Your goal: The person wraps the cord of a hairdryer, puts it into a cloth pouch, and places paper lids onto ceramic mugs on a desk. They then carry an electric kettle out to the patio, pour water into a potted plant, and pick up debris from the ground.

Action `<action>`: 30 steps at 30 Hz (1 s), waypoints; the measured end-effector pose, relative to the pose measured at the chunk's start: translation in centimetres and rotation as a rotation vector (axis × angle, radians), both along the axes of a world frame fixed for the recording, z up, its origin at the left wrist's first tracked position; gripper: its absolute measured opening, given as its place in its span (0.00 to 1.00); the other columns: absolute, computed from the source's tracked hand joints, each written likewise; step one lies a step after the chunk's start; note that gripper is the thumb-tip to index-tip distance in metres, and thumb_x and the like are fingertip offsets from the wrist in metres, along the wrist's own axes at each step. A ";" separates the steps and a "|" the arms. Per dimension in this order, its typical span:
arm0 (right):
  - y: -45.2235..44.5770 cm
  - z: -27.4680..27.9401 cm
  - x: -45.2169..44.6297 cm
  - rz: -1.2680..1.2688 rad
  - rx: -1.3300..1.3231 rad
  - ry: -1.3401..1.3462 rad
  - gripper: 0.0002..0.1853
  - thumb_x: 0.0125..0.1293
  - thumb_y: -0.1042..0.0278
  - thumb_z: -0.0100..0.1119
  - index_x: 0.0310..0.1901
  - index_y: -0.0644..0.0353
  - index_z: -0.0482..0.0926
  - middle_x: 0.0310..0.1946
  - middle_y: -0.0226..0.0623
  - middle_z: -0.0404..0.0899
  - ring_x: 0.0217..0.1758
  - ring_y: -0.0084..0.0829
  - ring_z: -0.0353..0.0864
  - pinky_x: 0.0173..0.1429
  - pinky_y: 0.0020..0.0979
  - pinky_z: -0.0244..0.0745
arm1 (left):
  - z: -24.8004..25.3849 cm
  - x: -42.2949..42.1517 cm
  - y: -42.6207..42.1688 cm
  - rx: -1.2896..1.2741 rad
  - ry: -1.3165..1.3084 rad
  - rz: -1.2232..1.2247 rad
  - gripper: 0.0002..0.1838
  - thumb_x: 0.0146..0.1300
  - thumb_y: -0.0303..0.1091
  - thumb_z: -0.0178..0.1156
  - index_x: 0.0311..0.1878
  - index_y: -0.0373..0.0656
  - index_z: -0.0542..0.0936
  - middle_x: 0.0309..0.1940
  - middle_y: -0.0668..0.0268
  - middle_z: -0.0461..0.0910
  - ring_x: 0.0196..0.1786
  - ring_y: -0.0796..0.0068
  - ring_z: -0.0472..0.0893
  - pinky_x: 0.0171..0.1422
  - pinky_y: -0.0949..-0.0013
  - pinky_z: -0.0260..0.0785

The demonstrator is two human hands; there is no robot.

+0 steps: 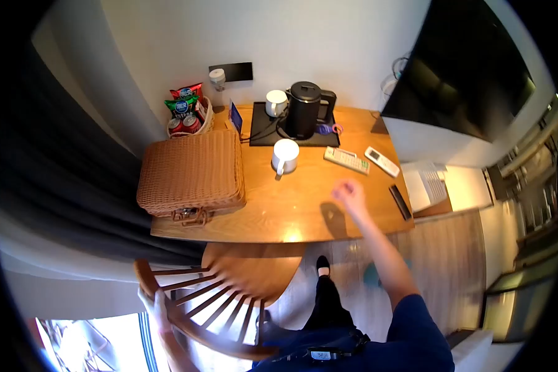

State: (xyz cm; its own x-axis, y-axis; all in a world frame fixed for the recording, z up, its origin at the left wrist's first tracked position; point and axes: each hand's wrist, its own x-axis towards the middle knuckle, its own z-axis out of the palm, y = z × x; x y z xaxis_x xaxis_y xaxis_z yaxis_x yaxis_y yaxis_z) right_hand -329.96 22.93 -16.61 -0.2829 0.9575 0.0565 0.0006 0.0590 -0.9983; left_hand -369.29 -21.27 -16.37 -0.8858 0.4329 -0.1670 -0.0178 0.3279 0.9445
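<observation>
My left hand (155,306) is wrapped round the top rail of a wooden chair (248,266) with a spindle back. The chair stands at the table's front edge, its seat partly under the tabletop. My right hand (349,191) is over the front right part of the wooden table (279,214), its fingers smeared by motion. Beyond it lie a pale remote control (347,160) with many buttons and a white remote (382,161). To its right is a dark, narrow object (400,202). A white mug (285,155) stands farther left.
A wicker case (192,172) occupies the table's left side, with a snack basket (209,118) behind it. At the back, a black tray (260,135) bears a black kettle (304,111) and another white mug (276,103). A dark TV (462,68) hangs on the right.
</observation>
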 end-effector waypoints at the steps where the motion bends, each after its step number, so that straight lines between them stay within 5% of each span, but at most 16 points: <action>1: 5.3 0.1 -0.1 -0.106 0.075 0.114 0.05 0.61 0.73 0.56 0.39 0.61 0.74 0.30 0.29 0.76 0.34 0.20 0.75 0.39 0.22 0.71 | 1.2 3.0 0.5 -0.140 0.173 0.006 0.39 0.55 0.29 0.52 0.70 0.44 0.49 0.61 0.51 0.61 0.60 0.54 0.66 0.65 0.61 0.57; 2: 11.1 0.0 -0.3 -0.160 0.162 -0.002 0.12 0.60 0.71 0.57 0.46 0.62 0.73 0.40 0.35 0.77 0.45 0.27 0.76 0.48 0.28 0.72 | 1.1 5.6 0.4 -0.186 0.216 0.044 0.40 0.53 0.26 0.50 0.71 0.44 0.47 0.65 0.50 0.56 0.65 0.52 0.61 0.68 0.60 0.53; 5: 21.4 2.8 -3.3 -0.298 0.383 -0.037 0.29 0.57 0.58 0.64 0.56 0.61 0.67 0.51 0.42 0.72 0.56 0.35 0.71 0.60 0.35 0.66 | -0.8 12.9 -2.5 -0.530 0.498 0.097 0.42 0.52 0.22 0.44 0.72 0.45 0.43 0.70 0.47 0.48 0.71 0.50 0.52 0.73 0.58 0.44; 9: 28.7 3.9 -6.7 0.069 0.227 -0.084 0.28 0.53 0.55 0.68 0.50 0.63 0.70 0.42 0.40 0.76 0.45 0.31 0.74 0.51 0.31 0.69 | -1.6 17.9 -2.7 -0.459 0.269 0.366 0.39 0.53 0.20 0.46 0.71 0.44 0.48 0.66 0.45 0.56 0.68 0.47 0.59 0.71 0.58 0.51; 10: 29.0 3.9 -7.2 0.034 0.212 -0.264 0.23 0.55 0.54 0.67 0.46 0.61 0.72 0.35 0.32 0.75 0.41 0.24 0.71 0.45 0.27 0.67 | -1.7 17.9 -2.5 -0.468 0.274 0.380 0.39 0.53 0.20 0.46 0.71 0.44 0.48 0.66 0.45 0.56 0.68 0.47 0.59 0.71 0.58 0.51; 11: 28.7 3.4 -7.8 0.092 0.172 -0.100 0.21 0.54 0.54 0.68 0.41 0.61 0.74 0.33 0.31 0.75 0.38 0.24 0.71 0.44 0.27 0.67 | -1.9 17.7 -2.4 -0.505 0.282 0.408 0.37 0.54 0.20 0.46 0.70 0.43 0.50 0.65 0.45 0.58 0.66 0.47 0.62 0.69 0.58 0.54; 17: 26.0 2.3 -7.6 -0.145 0.322 -0.082 0.22 0.49 0.56 0.72 0.37 0.63 0.74 0.30 0.34 0.76 0.32 0.25 0.72 0.38 0.29 0.68 | -1.4 17.7 -1.9 -0.574 0.271 0.458 0.35 0.56 0.20 0.50 0.68 0.40 0.53 0.63 0.45 0.60 0.65 0.51 0.64 0.68 0.60 0.57; 21: 21.3 5.1 -1.4 -0.107 0.169 0.111 0.18 0.50 0.63 0.71 0.37 0.63 0.74 0.30 0.30 0.75 0.34 0.23 0.72 0.40 0.27 0.69 | 0.0 17.8 0.5 -0.788 0.579 0.434 0.36 0.53 0.20 0.51 0.68 0.42 0.54 0.62 0.48 0.62 0.66 0.49 0.61 0.67 0.56 0.58; 23: 18.0 6.6 2.7 -0.104 0.187 -0.017 0.18 0.51 0.68 0.69 0.40 0.65 0.74 0.30 0.30 0.74 0.35 0.22 0.72 0.42 0.25 0.70 | 2.0 17.7 2.8 -0.770 0.947 0.503 0.35 0.50 0.18 0.50 0.65 0.42 0.59 0.60 0.49 0.64 0.64 0.47 0.63 0.67 0.53 0.59; 25: 13.5 8.8 5.3 -0.167 0.157 -0.144 0.18 0.51 0.71 0.68 0.42 0.65 0.73 0.30 0.29 0.73 0.35 0.21 0.72 0.43 0.23 0.71 | 3.8 18.4 8.3 -0.634 1.056 0.262 0.32 0.44 0.13 0.48 0.59 0.39 0.67 0.57 0.52 0.67 0.61 0.49 0.67 0.65 0.53 0.61; 26: 11.9 7.5 6.1 -0.235 0.049 0.065 0.17 0.52 0.73 0.67 0.42 0.65 0.72 0.31 0.28 0.73 0.35 0.20 0.72 0.42 0.22 0.70 | 3.3 18.7 11.6 -0.357 1.006 0.187 0.31 0.43 0.12 0.50 0.56 0.38 0.68 0.55 0.53 0.68 0.60 0.50 0.67 0.64 0.54 0.61; 27: 10.0 8.2 6.8 -0.275 -0.001 -0.016 0.17 0.51 0.75 0.66 0.43 0.65 0.72 0.31 0.29 0.74 0.35 0.19 0.72 0.41 0.22 0.71 | 3.1 18.5 15.1 -0.240 0.902 -0.038 0.29 0.43 0.11 0.52 0.53 0.39 0.69 0.54 0.54 0.68 0.59 0.53 0.68 0.64 0.57 0.61; 29: 6.7 7.1 8.4 -0.179 -0.025 -0.045 0.18 0.49 0.75 0.67 0.42 0.65 0.73 0.32 0.31 0.76 0.35 0.19 0.73 0.40 0.22 0.71 | 1.7 17.9 26.0 0.091 0.910 -0.445 0.21 0.44 0.14 0.55 0.45 0.38 0.74 0.45 0.55 0.74 0.54 0.51 0.72 0.59 0.55 0.64; 30: 6.1 6.5 9.0 -0.155 -0.141 -0.249 0.22 0.48 0.80 0.63 0.48 0.66 0.71 0.37 0.33 0.74 0.40 0.23 0.73 0.45 0.26 0.72 | 0.6 17.9 29.4 0.186 0.893 -0.461 0.16 0.47 0.19 0.58 0.42 0.37 0.75 0.41 0.54 0.75 0.51 0.50 0.73 0.58 0.55 0.65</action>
State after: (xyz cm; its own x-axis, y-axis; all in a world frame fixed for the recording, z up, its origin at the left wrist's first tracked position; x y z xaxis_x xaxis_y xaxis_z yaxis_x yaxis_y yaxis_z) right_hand -320.98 29.00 -10.15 -0.1221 0.9837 -0.1321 0.2439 -0.0993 -0.9647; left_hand -351.38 8.15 -15.80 -0.3944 0.7145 0.5778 0.8088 -0.0286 0.5874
